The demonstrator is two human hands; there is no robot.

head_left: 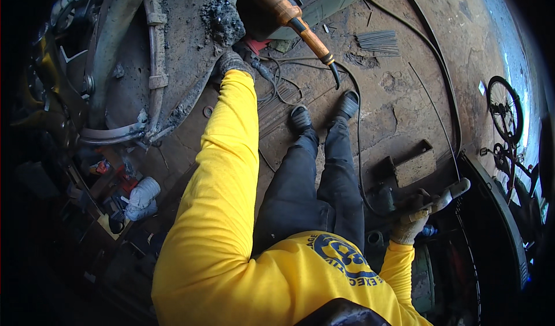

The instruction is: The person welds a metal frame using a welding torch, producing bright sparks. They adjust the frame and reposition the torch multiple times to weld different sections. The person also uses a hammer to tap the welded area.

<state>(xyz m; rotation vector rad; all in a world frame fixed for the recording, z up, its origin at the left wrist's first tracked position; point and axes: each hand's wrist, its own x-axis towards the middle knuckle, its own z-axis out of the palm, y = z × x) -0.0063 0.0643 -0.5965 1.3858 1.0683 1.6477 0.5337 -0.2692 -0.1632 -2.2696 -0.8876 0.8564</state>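
Note:
My left hand (234, 65), in a dark grey glove, is against the lower edge of a large, dirty metal piece (191, 54) at the upper left. Its fingers are mostly hidden by that edge. At the lower right my right hand (410, 225), in a pale dirty glove, is closed round a welding electrode holder (454, 193). A long thin welding rod (433, 109) sticks out from the holder's end and slants up and left over the floor. Just right of my left hand lie a dark connector and looped cable (277, 86).
A copper-coloured tool (312, 40) with a bent black tip hangs over the top middle. Several thin rods (377, 41) lie on the floor beyond my feet. A metal channel (415, 165) stands near my right hand. Long cables (442, 66) cross the floor; a bicycle (506, 112) is far right.

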